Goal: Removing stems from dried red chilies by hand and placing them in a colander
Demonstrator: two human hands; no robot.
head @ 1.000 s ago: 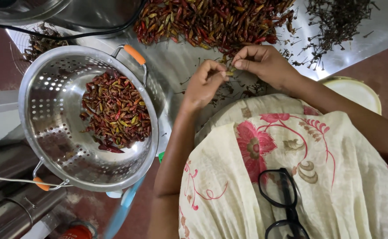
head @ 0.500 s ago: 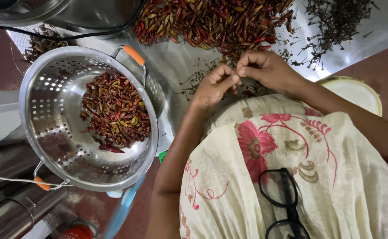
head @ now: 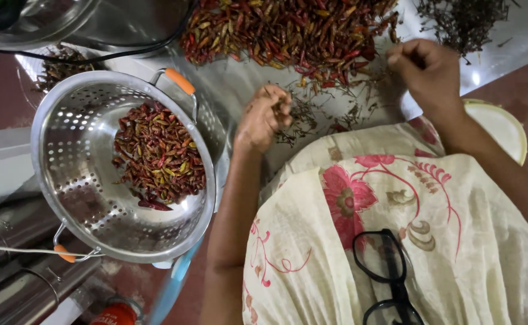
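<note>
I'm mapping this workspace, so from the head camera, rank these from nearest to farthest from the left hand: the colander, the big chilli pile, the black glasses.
From the left hand:
1. Big chilli pile, just above it on the steel surface.
2. Colander, off to its left side.
3. Black glasses, lowest in view, hanging on the floral garment.

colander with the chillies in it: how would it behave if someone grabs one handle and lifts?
The steel colander looks thin-walled and perforated, so probably light and rigid. The chillies cover only part of its bowl, so they would likely slide to the low side if it tilts. The orange-sleeved handle should give a less slippery hold than bare metal.
</note>
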